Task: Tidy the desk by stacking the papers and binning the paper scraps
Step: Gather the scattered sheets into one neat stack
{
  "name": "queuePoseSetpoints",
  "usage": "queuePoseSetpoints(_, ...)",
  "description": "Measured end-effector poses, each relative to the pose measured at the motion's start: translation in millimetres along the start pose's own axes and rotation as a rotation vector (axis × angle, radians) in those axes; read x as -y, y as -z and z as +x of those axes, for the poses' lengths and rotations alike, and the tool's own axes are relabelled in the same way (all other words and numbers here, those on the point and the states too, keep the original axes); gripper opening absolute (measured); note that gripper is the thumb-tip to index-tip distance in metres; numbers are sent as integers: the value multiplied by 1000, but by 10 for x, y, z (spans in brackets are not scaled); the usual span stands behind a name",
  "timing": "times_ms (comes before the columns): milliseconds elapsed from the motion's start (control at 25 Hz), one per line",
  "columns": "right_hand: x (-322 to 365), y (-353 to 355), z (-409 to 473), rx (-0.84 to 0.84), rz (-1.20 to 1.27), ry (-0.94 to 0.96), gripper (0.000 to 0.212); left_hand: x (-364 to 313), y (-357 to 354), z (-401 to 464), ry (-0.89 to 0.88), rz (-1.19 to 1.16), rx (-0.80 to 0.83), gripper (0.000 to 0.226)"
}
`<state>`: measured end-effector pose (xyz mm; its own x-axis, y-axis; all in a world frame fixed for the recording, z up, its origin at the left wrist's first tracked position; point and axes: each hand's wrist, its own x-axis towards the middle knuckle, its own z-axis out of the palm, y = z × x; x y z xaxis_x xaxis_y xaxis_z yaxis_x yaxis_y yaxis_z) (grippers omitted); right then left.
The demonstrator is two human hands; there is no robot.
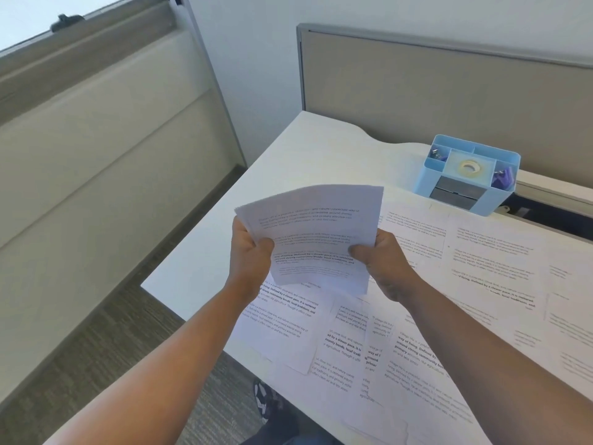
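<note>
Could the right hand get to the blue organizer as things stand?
Probably not right away. The right hand grips the stack together with the left hand, so it would have to let go first. Nothing stands between it and the organizer, only flat sheets on the desk.

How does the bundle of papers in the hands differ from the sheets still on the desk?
The bundle of papers is gathered together and held up off the desk, gripped by the left hand and the right hand; the loose sheets lie spread out and overlapping on the desk. The bundle bows in the grip; the loose sheets lie flat. Both are white paper with printed black text.
</note>
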<state>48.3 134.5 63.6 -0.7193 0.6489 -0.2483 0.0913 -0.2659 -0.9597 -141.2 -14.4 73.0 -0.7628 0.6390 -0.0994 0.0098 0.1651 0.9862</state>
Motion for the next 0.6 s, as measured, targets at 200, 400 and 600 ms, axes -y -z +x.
queuePoseSetpoints(200, -94, -8, -17, -5, 8, -35, 43, 38, -41, -37, 120, -6, 75, 58)
queuePoseSetpoints(400, -155, -18, -15, -42, 40, -30, 41, 131, -43, -55, 157, -7, 79, 49)
queuePoseSetpoints(600, -319, 15, -49, -69, 6, -94, 31, 183, -39, -112, 138, 101, 84, 34)
